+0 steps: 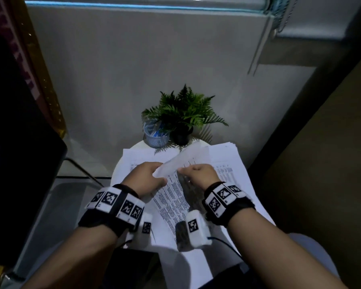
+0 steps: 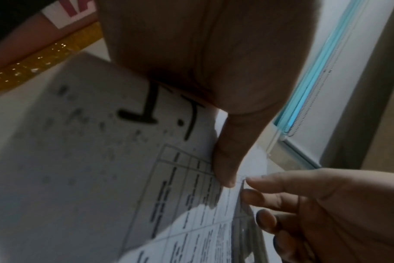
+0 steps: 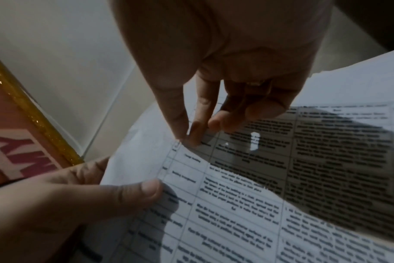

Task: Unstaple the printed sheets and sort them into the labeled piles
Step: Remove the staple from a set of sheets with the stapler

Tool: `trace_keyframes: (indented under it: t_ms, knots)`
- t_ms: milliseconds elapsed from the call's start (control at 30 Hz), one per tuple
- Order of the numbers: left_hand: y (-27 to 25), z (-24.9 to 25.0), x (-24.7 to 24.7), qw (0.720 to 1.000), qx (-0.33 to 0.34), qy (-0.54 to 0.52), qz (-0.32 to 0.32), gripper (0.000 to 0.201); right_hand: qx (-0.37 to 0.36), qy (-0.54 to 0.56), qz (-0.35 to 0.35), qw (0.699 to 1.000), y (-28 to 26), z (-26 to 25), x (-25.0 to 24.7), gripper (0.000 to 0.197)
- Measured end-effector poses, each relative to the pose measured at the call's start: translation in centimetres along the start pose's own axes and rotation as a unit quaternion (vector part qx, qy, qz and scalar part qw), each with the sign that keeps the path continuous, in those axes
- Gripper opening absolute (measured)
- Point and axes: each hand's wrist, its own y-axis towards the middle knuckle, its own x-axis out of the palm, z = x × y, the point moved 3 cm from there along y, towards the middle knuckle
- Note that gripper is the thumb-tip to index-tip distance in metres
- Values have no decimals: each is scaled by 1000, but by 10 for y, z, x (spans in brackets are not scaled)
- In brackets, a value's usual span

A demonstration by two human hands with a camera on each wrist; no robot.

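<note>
The stapled printed sheets (image 1: 175, 197) are lifted above the counter (image 1: 121, 163) at centre. The left hand (image 1: 148, 176) grips their top corner, thumb curled over; the right hand (image 1: 198, 174) pinches the same corner. Piles (image 1: 233, 163) lie at 2 o'clock, a fern (image 1: 186, 109) at 12

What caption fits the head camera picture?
Both hands, left hand and right hand, pinch printed sheets near a potted fern.

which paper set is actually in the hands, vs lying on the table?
The printed sheets in the middle: left hand and right hand pinch their lifted top corner. The left pile and right pile lie flat, untouched.
</note>
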Motion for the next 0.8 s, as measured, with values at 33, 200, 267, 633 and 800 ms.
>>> trace_keyframes:
  t_ms: [33,200,267,633,800]
  knots:
    - [-4,4,1,1000,10,23,1,26,2,10,2,1000,-5,-1,-2,23]
    - [-23,20,7,997,40,68,0,32,18,45,-6,999,-28,-7,-13,12]
    - [-28,23,8,996,46,82,-6,30,15,30,3,999,-33,-10,-15,13]
    - [-36,66,10,974,39,192,117,15,-137,-105,47,984,-51,-12,-3,12]
    - [-36,65,5,988,43,94,116,20,-203,-91,65,973,-57,-13,-5,14]
